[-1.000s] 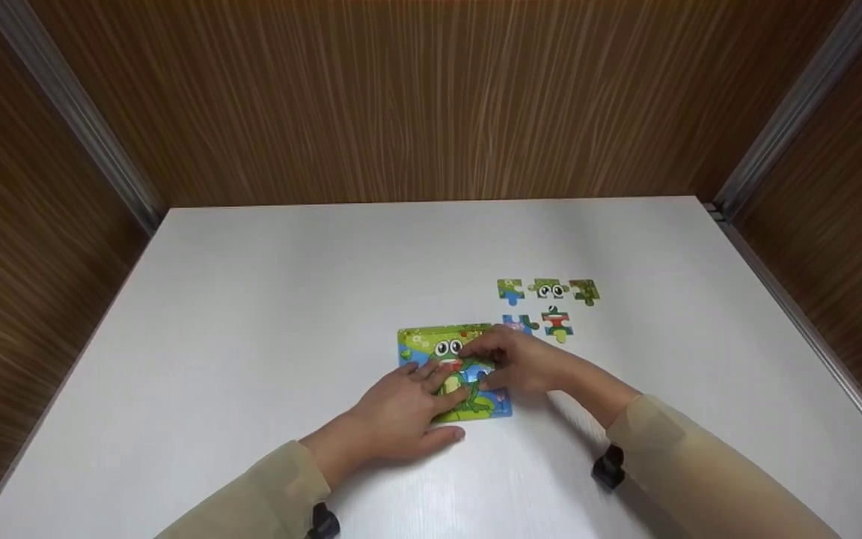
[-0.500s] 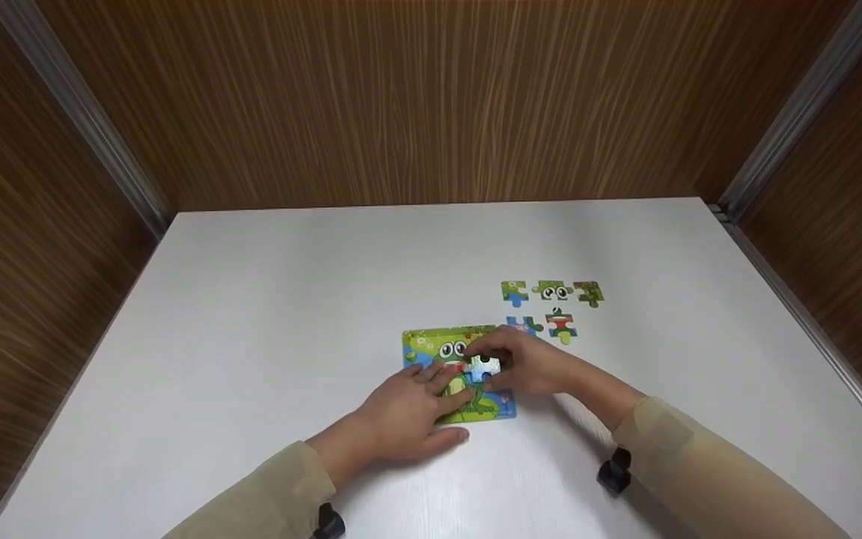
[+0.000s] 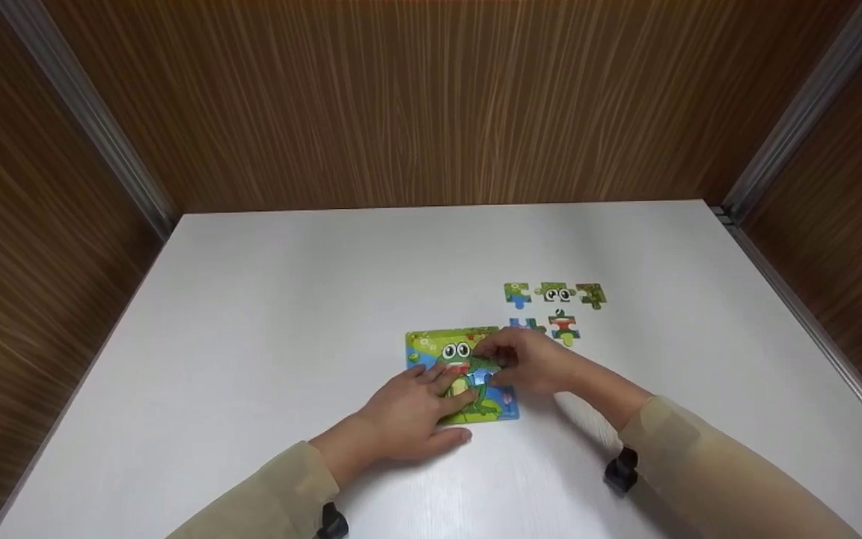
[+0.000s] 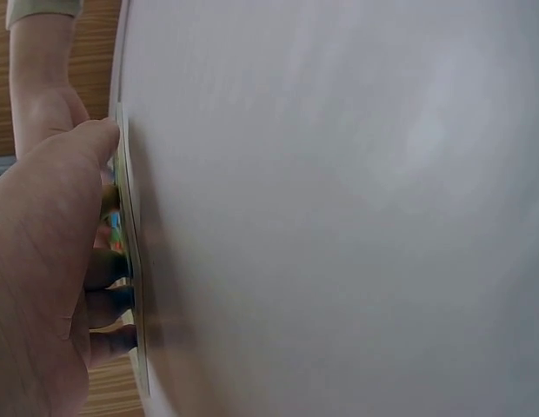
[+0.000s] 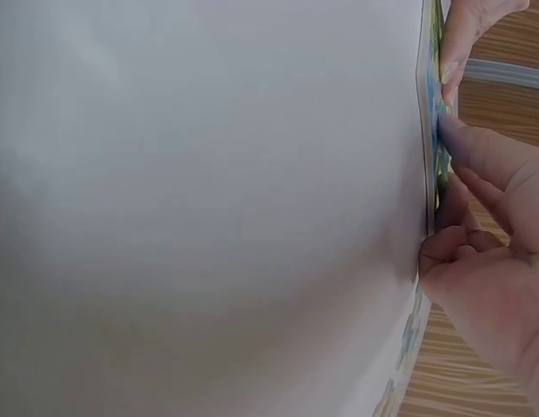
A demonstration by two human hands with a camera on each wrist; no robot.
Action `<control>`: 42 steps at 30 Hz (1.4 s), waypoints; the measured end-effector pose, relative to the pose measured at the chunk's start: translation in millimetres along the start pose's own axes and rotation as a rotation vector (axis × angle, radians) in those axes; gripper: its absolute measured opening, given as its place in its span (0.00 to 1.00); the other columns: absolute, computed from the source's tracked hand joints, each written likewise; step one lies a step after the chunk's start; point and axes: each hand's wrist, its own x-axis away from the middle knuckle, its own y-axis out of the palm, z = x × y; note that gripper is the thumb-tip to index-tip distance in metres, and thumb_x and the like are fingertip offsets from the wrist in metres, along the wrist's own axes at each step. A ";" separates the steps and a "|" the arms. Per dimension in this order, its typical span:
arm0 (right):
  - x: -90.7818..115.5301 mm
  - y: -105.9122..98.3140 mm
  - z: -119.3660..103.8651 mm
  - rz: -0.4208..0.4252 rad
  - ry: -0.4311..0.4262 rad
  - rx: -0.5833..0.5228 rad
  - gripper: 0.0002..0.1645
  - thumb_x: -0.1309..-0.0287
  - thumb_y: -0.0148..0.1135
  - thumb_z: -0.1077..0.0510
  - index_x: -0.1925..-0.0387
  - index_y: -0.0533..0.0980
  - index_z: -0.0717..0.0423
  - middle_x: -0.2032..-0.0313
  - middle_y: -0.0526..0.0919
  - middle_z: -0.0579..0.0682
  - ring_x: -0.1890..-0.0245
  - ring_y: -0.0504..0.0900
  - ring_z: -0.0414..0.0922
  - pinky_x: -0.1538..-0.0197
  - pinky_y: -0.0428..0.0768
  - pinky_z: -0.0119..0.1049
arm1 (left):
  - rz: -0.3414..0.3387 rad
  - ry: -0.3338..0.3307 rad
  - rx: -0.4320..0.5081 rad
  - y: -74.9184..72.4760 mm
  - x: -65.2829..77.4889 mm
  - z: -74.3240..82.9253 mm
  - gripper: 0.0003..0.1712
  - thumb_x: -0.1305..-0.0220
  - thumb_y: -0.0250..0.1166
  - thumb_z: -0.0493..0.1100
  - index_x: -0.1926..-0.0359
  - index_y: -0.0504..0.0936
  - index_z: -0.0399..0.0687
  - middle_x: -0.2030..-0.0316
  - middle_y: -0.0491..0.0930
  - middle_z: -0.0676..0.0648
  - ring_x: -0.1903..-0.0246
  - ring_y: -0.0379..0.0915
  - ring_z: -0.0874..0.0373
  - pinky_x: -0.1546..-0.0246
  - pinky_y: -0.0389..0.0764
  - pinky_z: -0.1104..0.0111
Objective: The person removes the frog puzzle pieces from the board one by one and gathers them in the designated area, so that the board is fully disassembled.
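A square frog jigsaw puzzle (image 3: 425,343) lies on the white table, also seen edge-on as a thin board (image 4: 133,234) in the left wrist view. My left hand (image 3: 405,412) rests on its lower left part with the fingers spread and the thumb off the front edge. Over the right side, my right hand (image 3: 539,363) pinches a green and blue puzzle piece (image 3: 485,367) between thumb and forefinger. The piece lies at the frog's right side; whether it sits fully flush cannot be told. In the right wrist view, the thumb and curled fingers of the right hand (image 5: 495,226) touch the board's edge.
Several loose puzzle pieces lie behind the right hand: a row with an eyes piece (image 3: 556,293), a corner piece (image 3: 518,295) and another corner piece (image 3: 592,294), then a mouth piece (image 3: 564,328) and a partly covered piece (image 3: 524,324). Wood-grain panels (image 3: 431,105) enclose the table.
Half a second ago the pinched piece was tilted and shone white; now it lies flatter and its colours show. The left hand stays in place on the puzzle. The head view has shifted slightly.
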 end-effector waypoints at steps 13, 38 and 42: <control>6.5 1.4 1.7 0.023 -0.046 0.062 0.24 0.40 0.77 0.65 0.42 0.83 0.57 0.56 0.83 0.47 0.58 0.76 0.45 0.54 0.78 0.37 | 0.001 -0.007 0.018 1.4 0.5 0.5 0.37 0.19 0.41 0.70 0.20 0.69 0.61 0.21 0.60 0.41 0.22 0.57 0.42 0.24 0.63 0.51; 19.8 3.3 6.0 0.105 0.012 0.120 0.23 0.39 0.79 0.59 0.44 0.85 0.58 0.57 0.81 0.45 0.60 0.76 0.42 0.56 0.78 0.35 | 0.018 -0.009 0.030 2.7 0.7 -1.0 0.37 0.19 0.41 0.70 0.20 0.69 0.61 0.21 0.60 0.41 0.22 0.58 0.42 0.24 0.64 0.50; 21.4 0.6 6.9 0.117 -0.008 0.105 0.22 0.39 0.78 0.61 0.44 0.85 0.59 0.57 0.81 0.45 0.60 0.77 0.42 0.56 0.78 0.35 | 0.024 -0.004 0.039 2.3 -0.1 -0.7 0.37 0.18 0.42 0.69 0.20 0.69 0.61 0.21 0.60 0.41 0.22 0.58 0.43 0.24 0.63 0.50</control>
